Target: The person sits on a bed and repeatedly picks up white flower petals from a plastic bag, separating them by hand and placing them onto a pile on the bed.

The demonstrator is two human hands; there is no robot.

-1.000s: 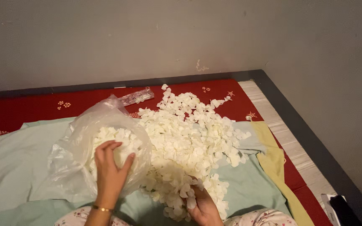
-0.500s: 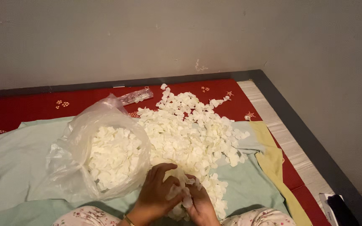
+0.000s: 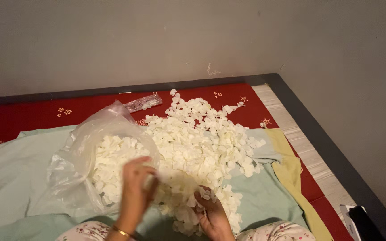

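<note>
— White is almost everything in the middle. What are these small pieces?

— They look like petals, cream-white and thin. A big pile of petals [image 3: 202,138] lies spread on a pale green cloth [image 3: 14,178], and it reaches back onto the red mat [image 3: 32,114] with little star patterns.

— And the hands?

— The left hand [image 3: 135,187] is at the mouth of a clear plastic bag [image 3: 86,147]. Its fingers are curled and turned toward the opening, and they touch the bag's edge. If they pinch petals or only plastic, I cannot tell (the palm hides it). The right hand [image 3: 213,212] is lower, at the near edge of the pile. Its fingers are closed on a small bunch of petals.

— Is the bag empty?

— No, it holds already many petals, on the left side of the pile and touching it. The bag lies on its side on the green cloth, with the opening toward the pile.

— What else is around?

— A small clear wrapper [image 3: 143,102] lies on the red mat behind the bag. A yellow cloth [image 3: 291,165] shows under the green one, at the right. Beside it comes a pale striped floor strip, then a dark grey border [image 3: 318,134] along the grey wall [image 3: 157,35]. At the bottom is clothing with small flowers [image 3: 273,232], and a thin bracelet [image 3: 121,231] is on the left wrist.
</note>
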